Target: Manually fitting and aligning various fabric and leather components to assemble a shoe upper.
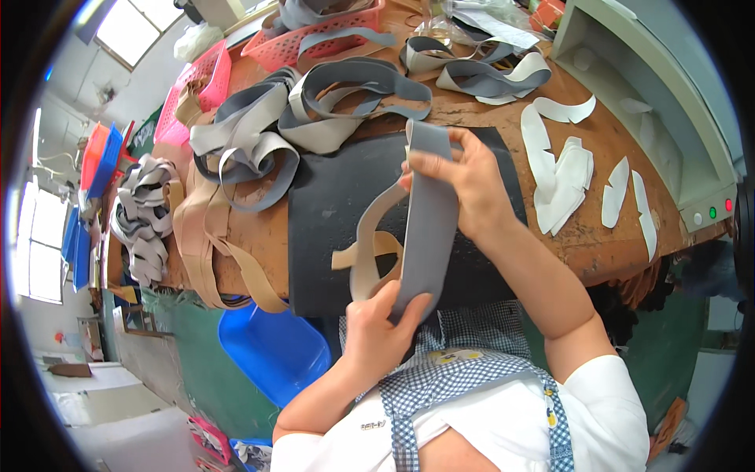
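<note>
left hand [377, 334] grips one grey strip [427, 220] at 6 o'clock | right hand [460, 181] pinches it at 12 | two pink baskets [206, 82] at 11

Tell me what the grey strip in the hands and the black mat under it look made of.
Grey strip: looks like soft matte leather or synthetic, beige-backed, bending limply between the hands. Black mat: probably rubber or foam sheet, flat, dull, no sheen.
</note>
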